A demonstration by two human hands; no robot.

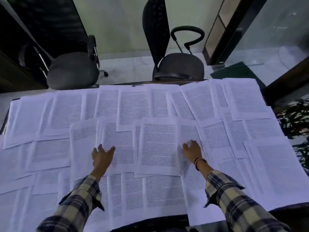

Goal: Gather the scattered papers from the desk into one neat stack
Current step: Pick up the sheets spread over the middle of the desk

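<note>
Desk (275, 207) buried under overlapping papers (157, 144). Left hand (102, 156) and right hand (192, 150) spread flat on middle sheets, gripping nothing. Risk: sweeping inward could crumple pages or push edge sheets off.

I see a dim, cool, bluish picture with soft, even light and only faint shadows under the hands. The papers (158, 144) read pale lilac, their print too soft to read. Wide-angle distortion bows the worktop (175, 220) edges; dark corners lose detail.
</note>
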